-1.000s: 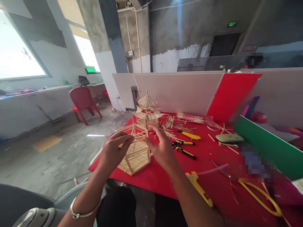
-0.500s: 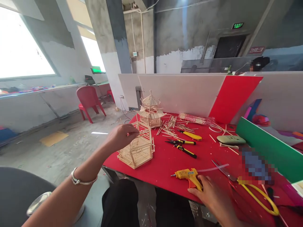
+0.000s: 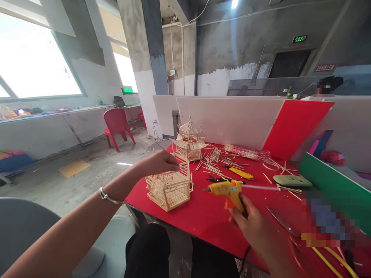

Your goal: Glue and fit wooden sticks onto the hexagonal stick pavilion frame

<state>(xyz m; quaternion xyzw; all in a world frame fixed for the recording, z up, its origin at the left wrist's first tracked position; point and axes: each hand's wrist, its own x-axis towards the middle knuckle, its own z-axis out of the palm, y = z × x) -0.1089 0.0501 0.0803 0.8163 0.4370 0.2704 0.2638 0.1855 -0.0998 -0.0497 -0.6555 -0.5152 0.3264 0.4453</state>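
Note:
My right hand (image 3: 252,222) grips a yellow hot glue gun (image 3: 224,188) by its handle, raised over the red table. A clear glue stick (image 3: 261,187) juts from its back, and its nozzle points left toward a hexagonal frame of thin wooden sticks (image 3: 169,193). My left hand (image 3: 162,161), a bracelet on its wrist, is closed at the far upper edge of that frame. Its fingertips are turned away, so what they pinch is hidden. Behind the frame stands a tiered pagoda model (image 3: 189,141) made of the same sticks.
Loose sticks (image 3: 213,160), a yellow utility knife (image 3: 239,172) and pliers (image 3: 214,179), partly behind the glue gun, lie beyond my right hand. Scissors (image 3: 282,222) and a green case (image 3: 292,180) are farther right. A white partition (image 3: 226,119) borders the table's back.
My right hand has lifted the glue gun off the table and brought it slightly left, toward the stick frame. My left hand stays at the frame. The whole view has shifted a little.

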